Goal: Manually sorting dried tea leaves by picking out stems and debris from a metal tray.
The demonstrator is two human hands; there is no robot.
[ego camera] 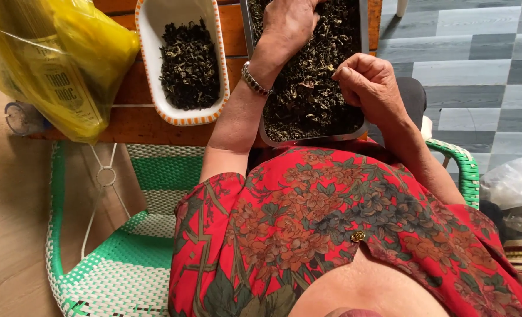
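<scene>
Centrally, at the top middle of the frame: a metal tray [362, 70] filled with dark dried leaves [308, 100], resting on a wooden counter [149, 120]. The left hand [287, 23] lies palm down on the leaves at the upper edge of the frame, its fingers cut off by the edge, so their spread cannot be told; a metal bracelet [255, 80] circles the wrist. The right hand [366, 82] hovers over the tray's right side, fingers [340, 73] curled shut, pinching a small bit of leaf. Left of the tray: a white dish with orange rim [149, 23] holding more dark leaves. Upper left: a yellow plastic bag [67, 53]. Lower left: a green-and-white woven chair [126, 264].
</scene>
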